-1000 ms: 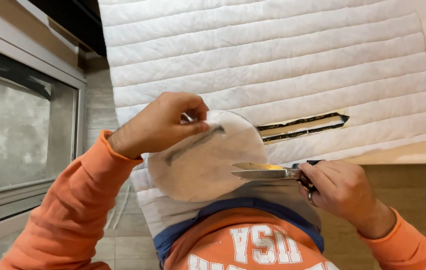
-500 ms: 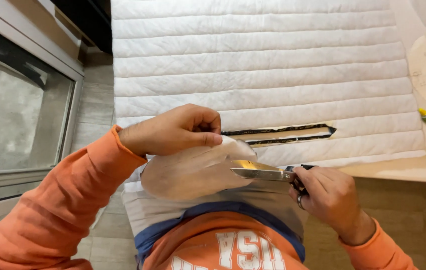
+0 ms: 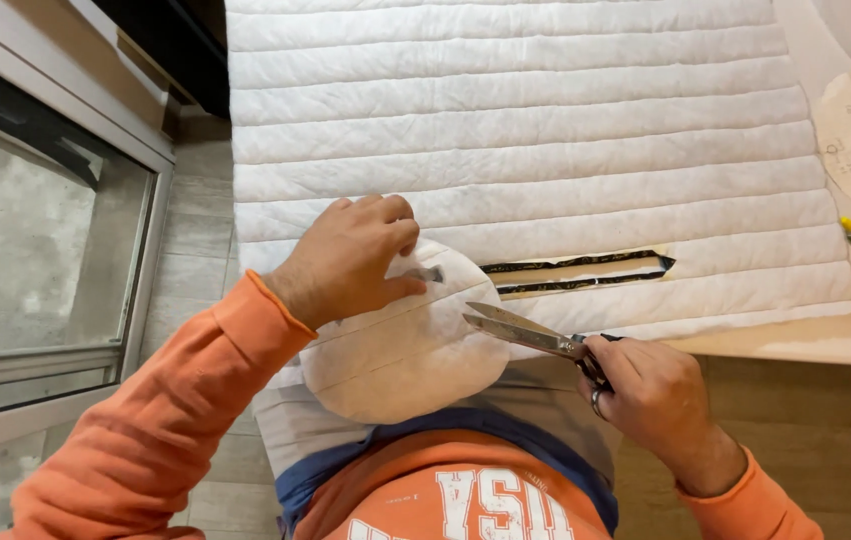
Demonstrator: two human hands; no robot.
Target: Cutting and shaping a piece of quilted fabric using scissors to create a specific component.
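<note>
Fingers of left hand (image 3: 345,258) pinch round quilted piece (image 3: 410,345), already cut free; right hand (image 3: 650,395) grips scissors (image 3: 530,335), blades slightly open at edge, prob mid-trim. Remainder unclear.

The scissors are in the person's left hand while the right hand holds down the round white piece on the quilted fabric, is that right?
Not quite: the hands are swapped. In the head view the scissors are in the right hand, and the left hand holds down the round white piece on the quilted fabric.
</note>
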